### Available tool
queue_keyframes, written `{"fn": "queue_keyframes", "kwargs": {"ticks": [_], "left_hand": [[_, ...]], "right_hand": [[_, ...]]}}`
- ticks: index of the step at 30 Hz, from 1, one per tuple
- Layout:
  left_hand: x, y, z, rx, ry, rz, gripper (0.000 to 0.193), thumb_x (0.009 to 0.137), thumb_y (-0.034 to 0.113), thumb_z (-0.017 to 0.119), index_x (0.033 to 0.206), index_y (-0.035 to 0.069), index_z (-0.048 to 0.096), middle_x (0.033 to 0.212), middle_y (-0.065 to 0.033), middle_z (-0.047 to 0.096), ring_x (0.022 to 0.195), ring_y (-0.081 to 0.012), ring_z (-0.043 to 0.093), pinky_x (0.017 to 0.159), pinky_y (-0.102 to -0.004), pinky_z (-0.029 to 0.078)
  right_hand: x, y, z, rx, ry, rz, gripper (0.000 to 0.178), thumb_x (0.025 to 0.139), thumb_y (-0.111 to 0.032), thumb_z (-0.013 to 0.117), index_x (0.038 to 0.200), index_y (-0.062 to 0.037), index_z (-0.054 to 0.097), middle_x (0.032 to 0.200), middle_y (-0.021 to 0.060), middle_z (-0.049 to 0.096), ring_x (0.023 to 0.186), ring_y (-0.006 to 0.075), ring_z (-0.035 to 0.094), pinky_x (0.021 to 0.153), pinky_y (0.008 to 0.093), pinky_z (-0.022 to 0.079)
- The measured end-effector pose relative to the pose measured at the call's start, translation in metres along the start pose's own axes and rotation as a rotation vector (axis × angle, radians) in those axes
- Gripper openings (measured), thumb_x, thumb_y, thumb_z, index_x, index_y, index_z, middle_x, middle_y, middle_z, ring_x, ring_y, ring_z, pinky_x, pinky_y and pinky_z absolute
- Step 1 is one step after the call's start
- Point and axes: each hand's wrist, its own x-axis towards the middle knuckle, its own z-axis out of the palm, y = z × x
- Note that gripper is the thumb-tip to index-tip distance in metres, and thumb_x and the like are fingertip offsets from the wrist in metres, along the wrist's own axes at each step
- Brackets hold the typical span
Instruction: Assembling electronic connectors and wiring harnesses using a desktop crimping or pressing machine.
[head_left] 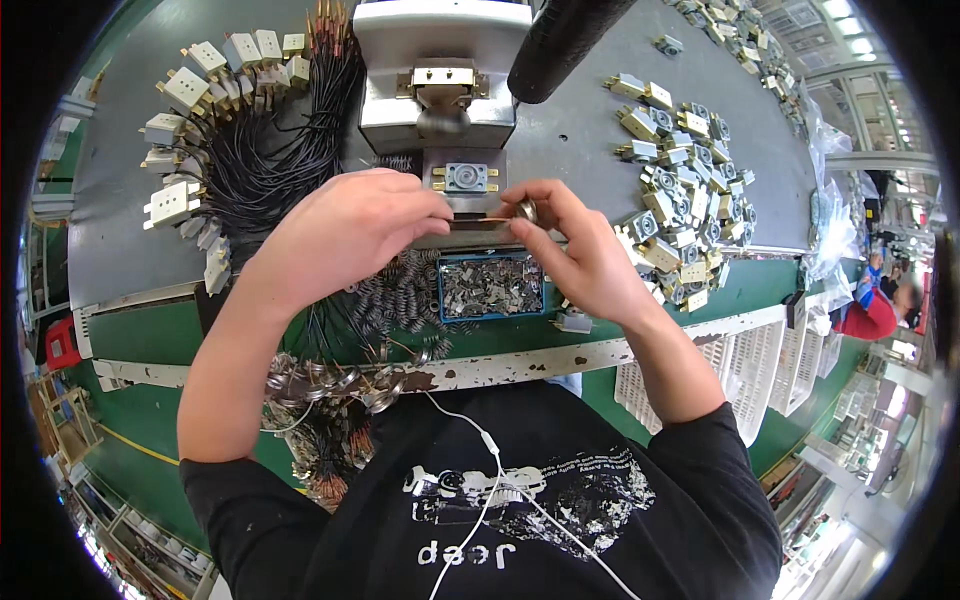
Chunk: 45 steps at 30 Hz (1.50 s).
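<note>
My left hand [345,235] and my right hand [575,250] meet in front of a grey press machine [440,75]. Between their fingertips they pinch a thin brass strip [478,221], held level. My right hand also holds a small round metal part [526,210] at its fingertips. Just behind the strip, a small square grey component with brass tabs [466,178] sits on the machine's fixture.
A blue tray of small metal pieces [492,287] lies below my hands, with coil springs [395,295] to its left. Black wires with white connectors [225,130] fan out at left. Several grey-and-cream components [680,190] are piled at right. White baskets [750,375] hang off the bench edge.
</note>
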Motion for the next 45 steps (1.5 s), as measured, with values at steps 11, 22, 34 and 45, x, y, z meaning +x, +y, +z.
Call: {"fn": "queue_keyframes", "kwargs": {"ticks": [11,22,34,45], "left_hand": [[-0.009,-0.005,0.02,-0.235,0.11,-0.15,0.012,0.091,0.014,0.07,0.099,0.005,0.071,0.089,-0.0123,0.072,0.084,-0.0305,0.07,0.074,-0.041,0.056],[-0.016,0.004,0.01,0.253,0.13,0.066,0.015,0.084,0.014,0.073,0.091,0.005,0.063,0.083,-0.0061,0.058,0.08,-0.0262,0.061,0.072,-0.0392,0.05],[-0.01,0.008,0.023,0.426,0.124,0.114,0.032,0.085,0.038,0.076,0.083,0.01,0.06,0.079,-0.0019,0.058,0.076,-0.0203,0.063,0.067,-0.0353,0.051],[-0.007,0.003,0.022,0.402,0.069,0.093,0.032,0.089,0.039,0.072,0.082,0.011,0.059,0.072,-0.0016,0.06,0.073,-0.0214,0.062,0.066,-0.0355,0.051]], "right_hand": [[0.023,-0.018,0.047,0.87,0.245,-0.126,0.03,0.109,-0.01,0.05,0.136,0.0037,0.055,0.115,0.0144,0.071,0.102,0.0204,0.068,0.1,0.0352,0.051],[0.039,-0.024,-0.005,0.037,-0.352,0.09,0.03,0.104,-0.009,0.059,0.132,0.0004,0.064,0.101,0.0006,0.066,0.088,0.0084,0.06,0.081,0.0277,0.053],[0.019,-0.006,0.006,-0.008,-0.182,-0.071,0.037,0.094,-0.007,0.074,0.13,-0.0037,0.068,0.103,0.0061,0.074,0.084,0.0093,0.063,0.08,0.0278,0.054],[0.022,-0.005,0.007,-0.124,-0.11,-0.195,0.036,0.093,-0.007,0.072,0.128,-0.0027,0.069,0.103,0.0134,0.076,0.083,0.0196,0.069,0.078,0.0337,0.056]]}}
